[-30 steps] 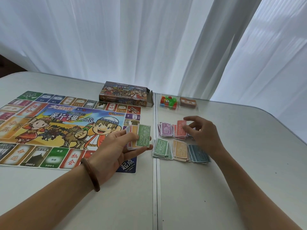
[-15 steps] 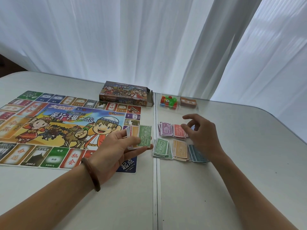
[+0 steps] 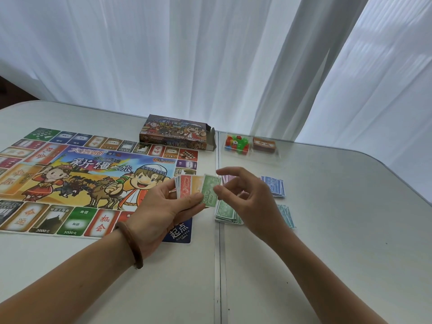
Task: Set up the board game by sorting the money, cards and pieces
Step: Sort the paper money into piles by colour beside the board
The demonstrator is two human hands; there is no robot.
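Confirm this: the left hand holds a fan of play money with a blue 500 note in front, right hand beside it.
Wrong colour: in the head view the 500 note is green, not blue. The left hand does hold the fan, right hand beside it.

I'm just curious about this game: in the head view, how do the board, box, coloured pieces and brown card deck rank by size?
1. game board, largest by far
2. game box
3. coloured pieces and brown card deck look about alike, so I won't rank them
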